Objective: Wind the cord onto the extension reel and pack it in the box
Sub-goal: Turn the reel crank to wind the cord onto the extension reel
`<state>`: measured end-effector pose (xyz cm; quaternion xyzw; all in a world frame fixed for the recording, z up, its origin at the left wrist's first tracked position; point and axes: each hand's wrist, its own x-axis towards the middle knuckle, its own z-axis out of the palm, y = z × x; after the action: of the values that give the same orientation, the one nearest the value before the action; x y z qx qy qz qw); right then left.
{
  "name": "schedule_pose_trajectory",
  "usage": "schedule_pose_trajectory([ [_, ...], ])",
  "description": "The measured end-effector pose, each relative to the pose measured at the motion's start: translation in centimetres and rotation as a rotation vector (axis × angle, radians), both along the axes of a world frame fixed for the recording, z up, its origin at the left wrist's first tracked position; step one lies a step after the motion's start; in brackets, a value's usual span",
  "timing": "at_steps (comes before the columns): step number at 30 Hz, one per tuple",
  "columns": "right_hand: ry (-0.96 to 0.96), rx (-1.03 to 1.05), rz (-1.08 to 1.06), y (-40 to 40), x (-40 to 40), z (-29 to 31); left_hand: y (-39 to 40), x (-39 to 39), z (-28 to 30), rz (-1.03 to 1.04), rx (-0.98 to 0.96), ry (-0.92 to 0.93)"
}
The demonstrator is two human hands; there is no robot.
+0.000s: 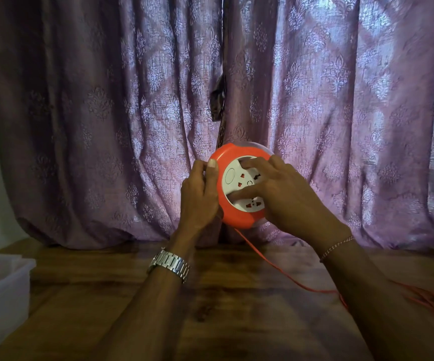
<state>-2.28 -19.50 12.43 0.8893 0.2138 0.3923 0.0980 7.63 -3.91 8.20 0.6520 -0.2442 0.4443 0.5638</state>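
Extension reel (239, 186) being held upright in the air above the far middle of the desk (210, 308), its white socket face turned toward the camera. The left hand (200, 194) is gripping the orange rim, thumb curled over the front edge. The right hand (283, 194) is lying across the socket face with its fingers (249, 162) bent into the recesses of the white centre, apparently turning it. The cord (283, 277) is running from the underside of the reel down to the desk and trailing off in loose loops toward the right edge. The box (2, 290), a translucent tub, is sitting at the left edge of the desk, well apart from the reel. The step in hand appears to be winding, with much cord yet to take in. The next move is calling for a steady left grip while the right hand is rotating the centre, so that the slack feeds in without snagging.
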Motion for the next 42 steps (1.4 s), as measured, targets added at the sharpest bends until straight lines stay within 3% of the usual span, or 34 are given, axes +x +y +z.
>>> schedule_pose_trajectory([
  [4,-0.093,0.004,-0.026,-0.2,0.4,-0.4,0.1,0.1,0.0,-0.01,0.003,0.005],
  [12,-0.331,0.397,-0.165,0.6,0.7,-1.2,-0.2,-0.3,0.1,-0.006,0.012,-0.009],
  [15,-0.407,0.38,-0.221,0.6,0.5,-1.1,-0.2,-0.4,0.1,-0.018,0.011,-0.014],
  [20,-0.28,0.38,-0.104,0.2,-0.3,-0.2,0.0,-0.2,0.1,-0.03,0.001,-0.016],
  [24,-0.092,0.251,0.092,-0.6,-0.3,0.3,0.1,-0.3,0.1,-0.032,0.0,-0.013],
  [29,0.1,0.116,0.055,-0.3,-0.4,0.3,0.2,-0.3,0.0,-0.048,-0.003,0.003],
  [42,-0.086,0.191,-0.094,-0.1,-0.3,-0.7,-0.5,-0.6,-0.2,0.003,0.068,-0.034],
])
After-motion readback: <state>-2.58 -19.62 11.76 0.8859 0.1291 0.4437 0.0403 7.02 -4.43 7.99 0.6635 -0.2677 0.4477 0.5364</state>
